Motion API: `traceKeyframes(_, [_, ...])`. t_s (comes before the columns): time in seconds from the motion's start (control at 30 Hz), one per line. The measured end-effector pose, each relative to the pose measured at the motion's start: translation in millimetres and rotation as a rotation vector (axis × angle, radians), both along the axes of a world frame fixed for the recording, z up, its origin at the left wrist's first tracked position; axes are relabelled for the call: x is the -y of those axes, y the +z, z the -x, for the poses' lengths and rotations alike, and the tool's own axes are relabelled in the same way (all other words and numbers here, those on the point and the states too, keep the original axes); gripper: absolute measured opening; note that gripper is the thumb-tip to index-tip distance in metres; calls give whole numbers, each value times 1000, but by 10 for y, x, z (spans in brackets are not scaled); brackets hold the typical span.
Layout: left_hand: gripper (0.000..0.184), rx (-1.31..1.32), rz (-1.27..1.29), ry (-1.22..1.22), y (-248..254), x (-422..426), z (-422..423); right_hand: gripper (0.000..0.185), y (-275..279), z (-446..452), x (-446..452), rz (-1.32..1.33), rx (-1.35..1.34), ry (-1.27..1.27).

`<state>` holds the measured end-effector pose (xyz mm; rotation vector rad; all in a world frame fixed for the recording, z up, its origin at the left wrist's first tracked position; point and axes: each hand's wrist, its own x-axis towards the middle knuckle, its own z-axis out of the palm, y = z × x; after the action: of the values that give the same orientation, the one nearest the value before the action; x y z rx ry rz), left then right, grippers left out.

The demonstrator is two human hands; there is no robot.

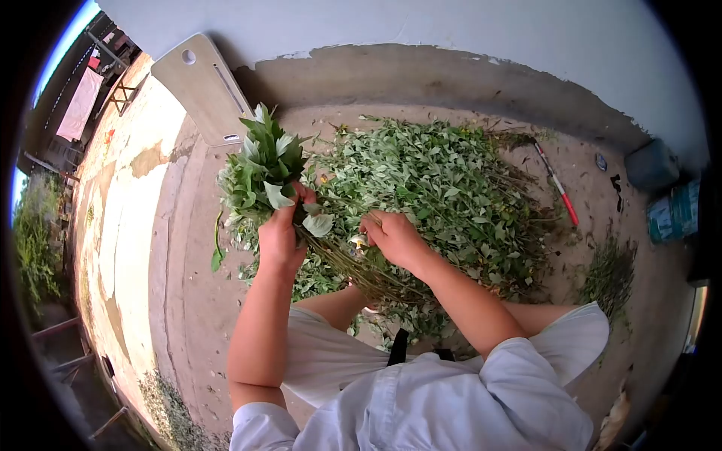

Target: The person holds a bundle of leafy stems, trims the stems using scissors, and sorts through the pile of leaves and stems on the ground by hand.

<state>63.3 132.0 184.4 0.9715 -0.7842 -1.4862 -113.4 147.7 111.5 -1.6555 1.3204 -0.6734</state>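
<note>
My left hand [280, 237] is closed around a bunch of leafy green stems [267, 161]. The leaves fan out above the fist, and the long bare stalks [353, 267] slant down to the right across my lap. Beside those stalks, my right hand [395, 237] has its fingers curled and pinched together; what they grip is hidden. A small pale yellow-white bit [359, 241], perhaps a leaf, shows just left of its fingertips. Under and beyond both hands spreads a large pile of cut leafy stems [436, 169] on the concrete.
A beige board [199, 90] leans against the wall at upper left. Right of the pile lies a tool with a red and white handle [565, 204]. Farther right are a small heap of thin stems [611, 274], a dark bucket [653, 165] and a blue container [673, 214].
</note>
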Motion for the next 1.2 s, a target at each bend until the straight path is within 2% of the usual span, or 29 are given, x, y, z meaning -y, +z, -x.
traceKeyframes(0.03, [14, 22, 52, 37, -9, 4, -13, 24, -153, -21, -9, 124, -84, -31])
traceKeyframes(0.07, [13, 43, 100, 74, -14, 12, -43, 24, -299, 13, -34, 118, -86, -32])
traceKeyframes(0.13, [11, -38, 134, 136, 56, 47, -209, 20, -640, 222, -130, 462, -319, -161])
traceKeyframes(0.2, [13, -40, 153, 244, 46, 104, -408, 20, -1135, 609, -220, 436, -432, -151])
traceKeyframes(0.27, [14, -33, 80, 246, 82, 96, -439, 21, -1250, 908, -342, 171, -456, -130])
traceKeyframes(0.3, [12, -50, 83, 165, 5, 122, -478, 25, -1074, 965, -327, -197, -241, -62])
traceKeyframes(0.33, [12, -54, 67, 163, 9, 116, -432, 25, -950, 980, -329, -212, -247, -63])
traceKeyframes(0.37, [12, 3, 13, 207, 50, 92, -367, 27, -855, 965, -351, -361, 228, -142])
traceKeyframes(0.43, [11, 36, -88, 288, 2, 119, -359, 33, -673, 1047, -298, -532, 805, -276])
traceKeyframes(0.47, [11, 6, -53, 217, -58, 140, -422, 35, -618, 1130, -189, -565, 900, -324])
traceKeyframes(0.53, [11, -21, -56, 142, -85, 142, -447, 40, -1123, 1529, -31, -270, 571, -454])
traceKeyframes(0.57, [12, 2, -78, 184, -13, 113, -366, 39, -1345, 1629, 13, -211, 658, -708])
traceKeyframes(0.6, [13, 39, -92, 175, -23, 106, -381, 30, -1345, 1733, -2, -262, 412, -837])
traceKeyframes(0.67, [13, 36, -108, 205, -54, 128, -347, 18, -1491, 1843, -78, -168, -82, -793])
traceKeyframes(0.73, [15, 57, -118, 183, 14, 119, -271, 16, -1620, 1874, -154, -255, -429, -593])
traceKeyframes(0.8, [16, 80, -125, 164, 37, 131, -202, 15, -1783, 1829, -203, -103, -635, -470])
traceKeyframes(0.87, [18, 24, -163, 171, 23, 153, -153, 17, -1793, 1657, -206, -177, -737, -424])
traceKeyframes(0.93, [19, 34, -156, 147, -3, 150, -137, 19, -1900, 1557, -199, -358, -825, -340])
traceKeyframes(0.97, [19, 47, -150, 121, -16, 155, -131, 20, -1937, 1541, -139, -539, -768, -294])
traceKeyframes(1.0, [19, 46, -148, 127, -36, 169, -128, 20, -2005, 1552, -113, -535, -770, -290])
traceKeyframes(1.07, [20, 51, -140, 115, -77, 174, -139, 23, -2135, 1543, -108, 61, -228, -259])
traceKeyframes(1.1, [17, 59, -155, 124, -48, 164, -115, 21, -1838, 1483, -45, 69, -114, -285])
traceKeyframes(1.13, [17, 60, -156, 131, -52, 171, -102, 19, -1525, 1476, 16, -5, -110, -284])
traceKeyframes(1.2, [17, 56, -197, 208, -56, 203, -81, 21, -1367, 1546, 106, -1, -209, -354])
